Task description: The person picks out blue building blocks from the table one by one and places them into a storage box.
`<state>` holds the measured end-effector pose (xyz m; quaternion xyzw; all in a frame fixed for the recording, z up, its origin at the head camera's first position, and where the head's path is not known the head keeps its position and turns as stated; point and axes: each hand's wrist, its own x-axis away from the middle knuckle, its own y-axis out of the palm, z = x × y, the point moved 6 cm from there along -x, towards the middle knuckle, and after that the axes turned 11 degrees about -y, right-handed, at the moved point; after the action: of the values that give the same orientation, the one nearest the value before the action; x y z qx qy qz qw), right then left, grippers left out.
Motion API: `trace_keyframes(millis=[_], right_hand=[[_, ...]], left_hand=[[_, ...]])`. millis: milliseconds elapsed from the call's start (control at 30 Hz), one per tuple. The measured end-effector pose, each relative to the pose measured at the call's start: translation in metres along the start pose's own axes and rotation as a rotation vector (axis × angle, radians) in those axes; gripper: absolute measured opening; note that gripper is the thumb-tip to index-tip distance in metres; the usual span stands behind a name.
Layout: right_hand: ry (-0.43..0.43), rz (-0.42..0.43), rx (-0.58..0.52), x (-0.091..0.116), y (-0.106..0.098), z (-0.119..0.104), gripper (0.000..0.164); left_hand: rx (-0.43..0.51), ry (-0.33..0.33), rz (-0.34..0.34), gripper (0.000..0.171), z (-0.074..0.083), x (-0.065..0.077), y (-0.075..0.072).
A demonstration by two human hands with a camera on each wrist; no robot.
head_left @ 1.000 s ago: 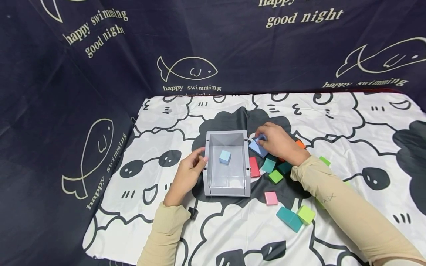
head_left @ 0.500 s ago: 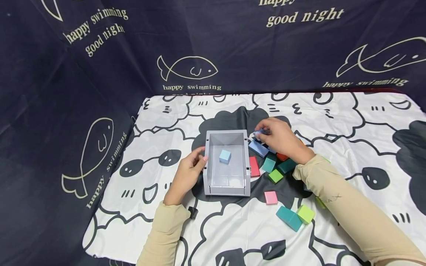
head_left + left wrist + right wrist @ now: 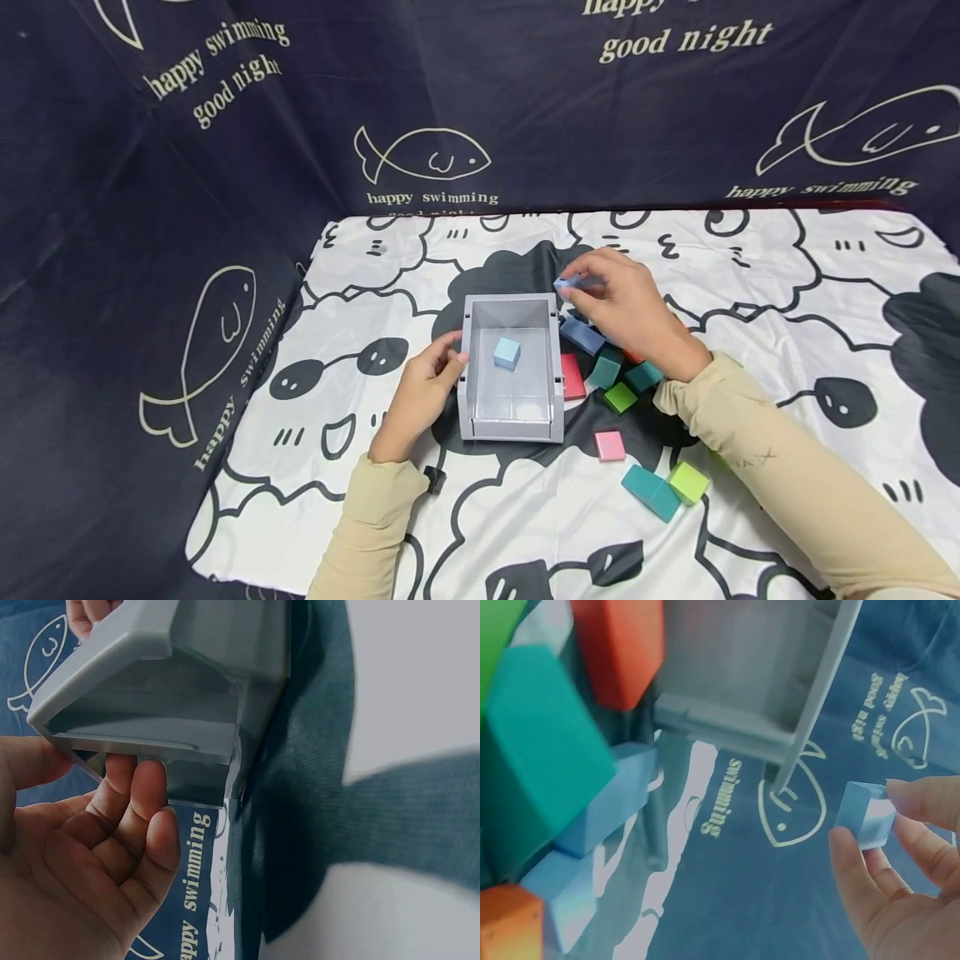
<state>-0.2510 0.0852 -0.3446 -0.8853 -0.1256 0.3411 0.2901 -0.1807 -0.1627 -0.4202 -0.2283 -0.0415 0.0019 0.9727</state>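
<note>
A grey open-topped bin (image 3: 512, 432) stands on the table cloth, with one light blue cube (image 3: 507, 354) lying inside. At its left wall my left hand (image 3: 422, 390) holds the edge; the left wrist view shows thumb and bent fingers around the bin's lip (image 3: 135, 746). Above the table, just beyond the bin's far right corner, my right hand (image 3: 628, 304) pinches a small light blue block (image 3: 865, 815) between thumb and fingertips. Beneath that hand lies a blue block (image 3: 582, 335), close to the bin's right wall.
Right of the bin lie a red block (image 3: 573, 377), a teal block (image 3: 606, 371), a green block (image 3: 621, 397) and a dark green block (image 3: 642, 377). Nearer are a pink block (image 3: 610, 446), a long teal block (image 3: 651, 492) and a yellow-green block (image 3: 688, 483).
My right hand has lifted the small light blue block off the pile and carried it up, away and slightly left. My left hand and the bin have stayed in place.
</note>
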Motion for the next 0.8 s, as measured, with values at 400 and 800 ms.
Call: trace_keyframes(millis=[400, 800], right_hand=[[-0.167, -0.04, -0.029, 0.002, 0.018, -0.031, 0.013], [-0.313, -0.225, 0.093, 0.011, 0.05, -0.054, 0.015]], left_hand=[[0.006, 0.022, -0.007, 0.035, -0.001, 0.002, -0.001], [-0.008, 0.019, 0.001, 0.035, 0.001, 0.003, -0.001]])
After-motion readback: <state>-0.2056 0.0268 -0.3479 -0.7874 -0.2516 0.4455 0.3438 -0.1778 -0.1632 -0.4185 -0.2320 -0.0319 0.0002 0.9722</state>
